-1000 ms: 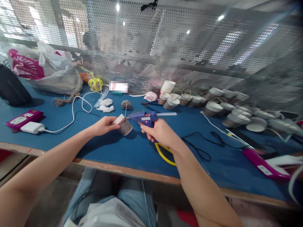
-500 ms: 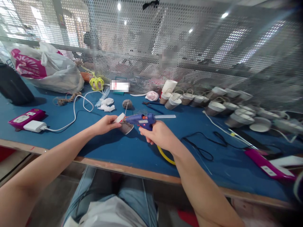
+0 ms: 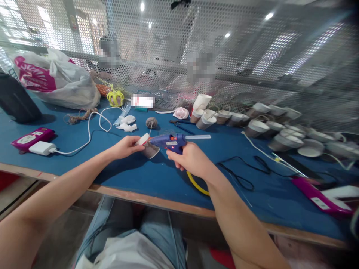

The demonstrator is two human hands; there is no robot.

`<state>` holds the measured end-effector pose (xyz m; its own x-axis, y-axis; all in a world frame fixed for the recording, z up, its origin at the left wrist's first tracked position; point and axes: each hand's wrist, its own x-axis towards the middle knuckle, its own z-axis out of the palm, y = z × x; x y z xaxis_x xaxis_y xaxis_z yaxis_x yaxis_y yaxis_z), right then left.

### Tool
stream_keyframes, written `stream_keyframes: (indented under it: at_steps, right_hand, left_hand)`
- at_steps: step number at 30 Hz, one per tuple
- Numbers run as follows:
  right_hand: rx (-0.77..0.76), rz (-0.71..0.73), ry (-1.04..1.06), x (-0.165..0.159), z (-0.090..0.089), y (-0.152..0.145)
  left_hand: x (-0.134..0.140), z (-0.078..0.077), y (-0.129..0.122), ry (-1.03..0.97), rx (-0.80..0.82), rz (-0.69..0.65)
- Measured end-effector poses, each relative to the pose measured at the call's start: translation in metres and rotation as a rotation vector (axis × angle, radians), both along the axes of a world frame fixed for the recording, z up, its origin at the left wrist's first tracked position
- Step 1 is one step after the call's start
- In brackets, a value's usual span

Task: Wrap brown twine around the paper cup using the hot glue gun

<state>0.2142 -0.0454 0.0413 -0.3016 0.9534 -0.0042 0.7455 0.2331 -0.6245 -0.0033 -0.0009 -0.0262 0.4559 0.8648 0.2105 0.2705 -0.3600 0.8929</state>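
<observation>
We face 1 perforated grey screen (image 3: 165, 45) behind our blue-topped table (image 3: 157, 183), bright lights (image 3: 269, 16) showing through it.

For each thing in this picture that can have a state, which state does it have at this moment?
Cup: tilted, held by the left hand.
Glue gun: red light lit, held in the right hand.
Glue stick: partly inserted, its end sticking out behind.
Yarn ball: wound, one strand leading out.
White adapter: plugged into the left purple power strip.
Plastic bag: bulging.
Black cable: lying in loose loops.
</observation>
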Motion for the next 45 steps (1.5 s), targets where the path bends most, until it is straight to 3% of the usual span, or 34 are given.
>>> stream_keyframes:
  at_steps: [14,21,30,35,39,45]
  right_hand:
    - [-0.014,-0.11,0.211,0.008,-0.011,0.021]
    - [0.048,-0.358,0.333,0.026,-0.023,0.059]
    - [-0.127,-0.533,0.2,0.042,-0.047,0.101]
    - [-0.069,-0.6,0.097,0.042,-0.045,0.1]
    - [-0.009,-0.463,0.116,0.026,-0.032,0.087]
    - [-0.159,-0.076,0.394,-0.029,-0.032,0.074]
  left_hand:
    - [-0.002,-0.001,0.001,0.044,0.025,-0.019]
    - [-0.001,0.001,0.0,0.1,0.073,0.0]
    - [-0.002,0.002,-0.002,0.178,0.157,0.018]
    - [-0.001,0.005,-0.005,0.196,0.182,0.016]
    - [0.0,0.007,-0.007,0.199,0.194,0.004]
    - [0.0,0.007,-0.008,0.201,0.195,-0.006]
